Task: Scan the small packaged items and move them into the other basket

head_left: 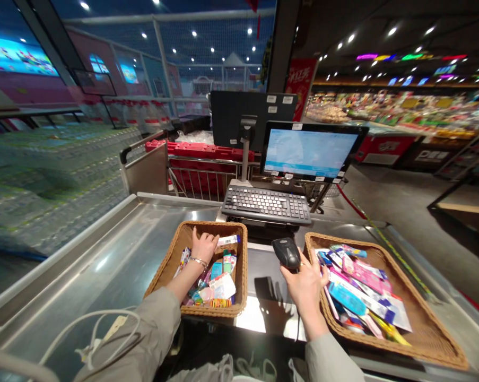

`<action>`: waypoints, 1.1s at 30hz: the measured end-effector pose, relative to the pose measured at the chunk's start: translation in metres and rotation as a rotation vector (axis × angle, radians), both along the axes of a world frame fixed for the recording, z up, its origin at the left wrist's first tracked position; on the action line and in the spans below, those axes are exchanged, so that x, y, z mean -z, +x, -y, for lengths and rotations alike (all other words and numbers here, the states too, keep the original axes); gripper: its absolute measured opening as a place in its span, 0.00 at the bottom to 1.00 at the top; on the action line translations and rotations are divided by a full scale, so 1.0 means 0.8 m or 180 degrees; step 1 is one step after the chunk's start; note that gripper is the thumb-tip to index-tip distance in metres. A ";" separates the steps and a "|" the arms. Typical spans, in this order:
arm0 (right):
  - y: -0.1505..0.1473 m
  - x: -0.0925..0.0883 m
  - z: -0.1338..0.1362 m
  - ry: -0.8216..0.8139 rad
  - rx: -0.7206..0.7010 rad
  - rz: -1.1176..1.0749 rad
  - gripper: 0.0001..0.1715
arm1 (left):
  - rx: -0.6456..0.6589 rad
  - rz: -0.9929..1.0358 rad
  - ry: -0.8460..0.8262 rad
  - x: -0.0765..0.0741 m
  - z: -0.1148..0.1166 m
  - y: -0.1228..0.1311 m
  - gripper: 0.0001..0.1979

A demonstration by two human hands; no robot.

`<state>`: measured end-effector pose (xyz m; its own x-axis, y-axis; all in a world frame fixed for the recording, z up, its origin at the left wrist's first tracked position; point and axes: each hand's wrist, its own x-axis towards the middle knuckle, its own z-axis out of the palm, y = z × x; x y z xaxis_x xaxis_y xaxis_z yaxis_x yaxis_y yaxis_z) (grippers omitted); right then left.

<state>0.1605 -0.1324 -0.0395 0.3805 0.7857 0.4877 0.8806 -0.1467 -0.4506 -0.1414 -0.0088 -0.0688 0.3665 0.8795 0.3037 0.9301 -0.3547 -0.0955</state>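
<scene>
My left hand (202,245) reaches down into the left wicker basket (171,260), fingers curled among small colourful packaged items (219,284); what it grips, if anything, is hidden. A bracelet circles that wrist. My right hand (305,284) is closed around a black handheld barcode scanner (287,252), held between the two baskets above the steel counter. Just right of it sits the right wicker basket (422,323), filled with several flat packets (358,292) in pink, blue and white.
A keyboard (266,204) and a lit checkout screen (308,153) stand behind the baskets, with a second monitor's back (247,119) further off. A steel counter (104,265) stretches left. White cable (99,329) lies at lower left. Red trolleys (199,159) and shop shelves fill the background.
</scene>
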 end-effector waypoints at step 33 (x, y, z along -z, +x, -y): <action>0.003 -0.018 0.002 0.0121 -0.0188 0.0064 0.15 | 0.0337 0.0738 0.0692 -0.071 0.000 0.081 0.16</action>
<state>0.1627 -0.1340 -0.0252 0.3240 0.7873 0.5246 0.8961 -0.0775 -0.4371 -0.0768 -0.0090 -0.0117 0.3515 0.7457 0.5661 0.8950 -0.4449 0.0304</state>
